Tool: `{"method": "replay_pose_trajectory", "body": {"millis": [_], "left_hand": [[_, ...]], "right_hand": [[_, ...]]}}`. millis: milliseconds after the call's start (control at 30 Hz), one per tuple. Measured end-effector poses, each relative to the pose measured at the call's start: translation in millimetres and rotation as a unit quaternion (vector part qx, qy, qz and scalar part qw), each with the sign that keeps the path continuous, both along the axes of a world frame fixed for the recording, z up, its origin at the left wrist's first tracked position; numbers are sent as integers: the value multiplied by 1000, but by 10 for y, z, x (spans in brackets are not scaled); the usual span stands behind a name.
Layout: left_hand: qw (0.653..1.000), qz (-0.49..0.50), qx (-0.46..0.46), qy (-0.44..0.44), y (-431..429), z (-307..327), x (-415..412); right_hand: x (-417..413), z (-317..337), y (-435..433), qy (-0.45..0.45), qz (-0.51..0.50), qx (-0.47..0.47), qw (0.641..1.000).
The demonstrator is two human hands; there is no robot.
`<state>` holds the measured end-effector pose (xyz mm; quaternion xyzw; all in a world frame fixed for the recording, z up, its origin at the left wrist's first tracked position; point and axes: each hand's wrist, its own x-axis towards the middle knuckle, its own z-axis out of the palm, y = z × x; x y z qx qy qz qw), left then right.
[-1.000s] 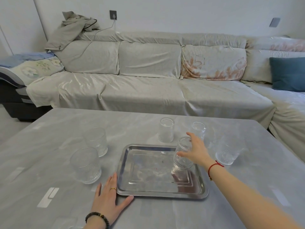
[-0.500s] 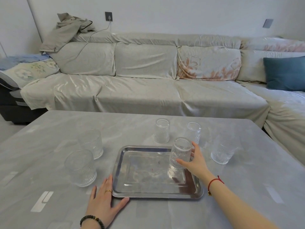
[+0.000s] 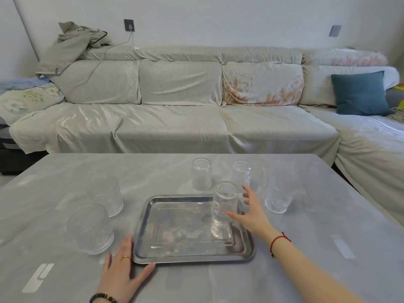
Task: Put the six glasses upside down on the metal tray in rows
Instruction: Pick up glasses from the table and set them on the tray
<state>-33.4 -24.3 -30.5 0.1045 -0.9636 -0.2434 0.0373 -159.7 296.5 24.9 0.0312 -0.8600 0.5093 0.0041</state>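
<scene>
One ribbed glass [image 3: 223,206] stands upside down on the metal tray [image 3: 192,256] — right hand [image 3: 251,212] beside it, grip apart; left hand [image 3: 122,274] flat on the desk [image 3: 328,248], fingers spread.

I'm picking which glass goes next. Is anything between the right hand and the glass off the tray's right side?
Nothing visible. The right hand is open, and bare table separates it from the glass on the right. The upturned glass on the tray stands on its other side.
</scene>
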Motion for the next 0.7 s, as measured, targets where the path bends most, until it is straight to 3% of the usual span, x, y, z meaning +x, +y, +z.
{"method": "replay_pose_trajectory", "body": {"millis": [133,267,333,400,533,700], "left_hand": [[977,-95,43,185,260,205,49],[924,-291,32,246,1190,518,-104],[917,-344,45,199,1763,674,-326],[923,-362,91,97,2304,741,-629],[934,-278,225,0,3131,726,-1354],[925,-163,339,-55,3553,691,-1970]], "right_hand": [[108,14,493,118,-86,-8,989],[85,41,898,145,-209,-15,967],[24,30,1032,131,-250,-12,959],[-50,-2,1144,97,-259,-14,961],[-220,-76,1278,-15,-178,-78,981],[-388,-181,1341,-45,-91,-84,991]]}}
